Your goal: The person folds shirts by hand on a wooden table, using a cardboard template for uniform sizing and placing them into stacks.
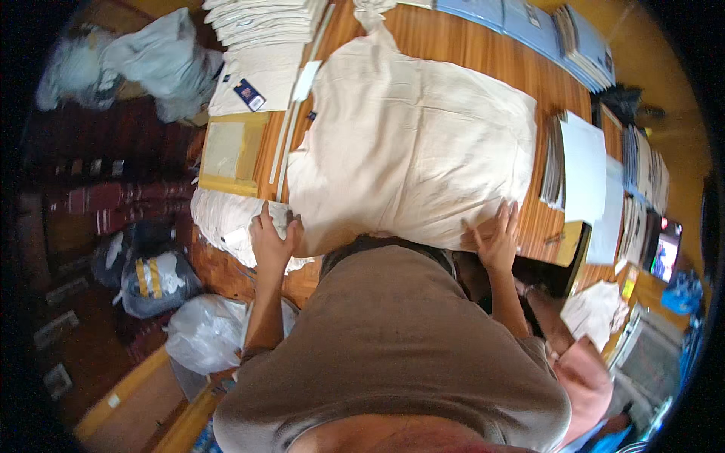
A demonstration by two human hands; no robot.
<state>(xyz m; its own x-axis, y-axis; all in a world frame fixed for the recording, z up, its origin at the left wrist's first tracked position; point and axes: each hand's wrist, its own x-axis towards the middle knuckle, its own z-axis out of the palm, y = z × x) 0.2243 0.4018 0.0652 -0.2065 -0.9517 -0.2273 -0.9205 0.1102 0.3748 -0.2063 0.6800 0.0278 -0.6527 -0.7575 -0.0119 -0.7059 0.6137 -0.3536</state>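
Note:
A cream shirt (423, 143) lies spread over the wooden table before me, with creases across its body and one sleeve trailing to the far edge. At its near left corner is my left hand (273, 240), fingers apart, beside the shirt and a stack of folded cream cloth (215, 219). My right hand (497, 240) rests with spread fingers on the shirt's near right edge. Neither hand grips anything that I can see. A small dark label (311, 115) shows at the shirt's left side.
Folded cream garments (260, 72) with a dark tag (249, 95) are stacked at the far left. White card sheets (584, 166) stand at right. Blue packs (521, 30) line the far edge. Plastic bags (204, 332) lie at lower left. Another person's pink sleeve (585, 385) shows at lower right.

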